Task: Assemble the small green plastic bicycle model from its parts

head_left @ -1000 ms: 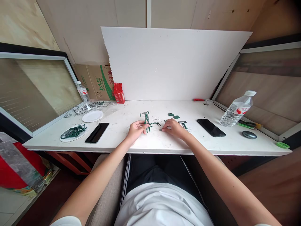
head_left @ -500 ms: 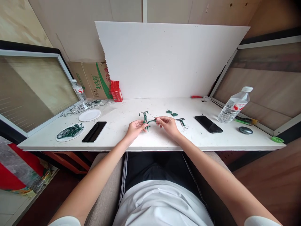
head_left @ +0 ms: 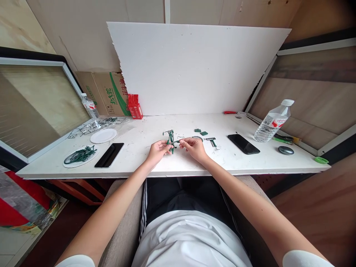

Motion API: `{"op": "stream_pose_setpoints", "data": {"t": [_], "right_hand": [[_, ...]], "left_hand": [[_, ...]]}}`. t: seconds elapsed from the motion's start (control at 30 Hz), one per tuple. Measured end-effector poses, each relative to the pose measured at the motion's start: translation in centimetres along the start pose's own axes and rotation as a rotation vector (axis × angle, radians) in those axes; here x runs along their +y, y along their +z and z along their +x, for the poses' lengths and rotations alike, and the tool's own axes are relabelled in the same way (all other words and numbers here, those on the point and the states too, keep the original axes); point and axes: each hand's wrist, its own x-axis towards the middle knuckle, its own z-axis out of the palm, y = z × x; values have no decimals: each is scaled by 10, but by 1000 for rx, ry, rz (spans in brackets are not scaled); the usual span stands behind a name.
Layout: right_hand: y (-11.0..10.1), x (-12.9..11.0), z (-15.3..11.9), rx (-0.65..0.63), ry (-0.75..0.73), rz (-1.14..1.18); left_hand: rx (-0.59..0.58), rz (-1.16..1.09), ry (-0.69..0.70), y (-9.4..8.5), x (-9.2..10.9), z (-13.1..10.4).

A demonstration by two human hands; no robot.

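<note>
Near the table's front edge, my left hand [head_left: 158,151] pinches a dark green model frame [head_left: 170,137] that stands upright, with thin bars at its top. My right hand [head_left: 194,147] is closed on a small, thin green part [head_left: 177,141], whose left end meets the frame or lies just beside it. Behind the right hand a round dark piece [head_left: 197,137] shows in part. Two flat green pieces [head_left: 204,133] and a T-shaped green part [head_left: 212,141] lie to the right of the hands.
At the left are a plate of green parts [head_left: 80,156], a white plate [head_left: 103,136], a phone [head_left: 109,155] and a red box [head_left: 135,106]. To the right are another phone [head_left: 243,144], a water bottle [head_left: 274,121] and a grey oval object [head_left: 286,150].
The green part in my right hand has come closer to the frame, and its curved shape no longer shows. The whole view has shifted slightly, with the table things a little further left.
</note>
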Motion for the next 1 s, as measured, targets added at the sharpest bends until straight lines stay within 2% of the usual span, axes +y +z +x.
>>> {"op": "stream_pose_setpoints", "data": {"t": [0.33, 0.7, 1.0], "right_hand": [[1, -6, -2, 8, 25, -13], [1, -12, -5, 5, -21, -55], [4, -13, -9, 50, -198, -213]], "left_hand": [[6, 5, 4, 0, 1, 0], [21, 20, 13, 0, -1, 0], [53, -14, 55, 1, -3, 0]]}}
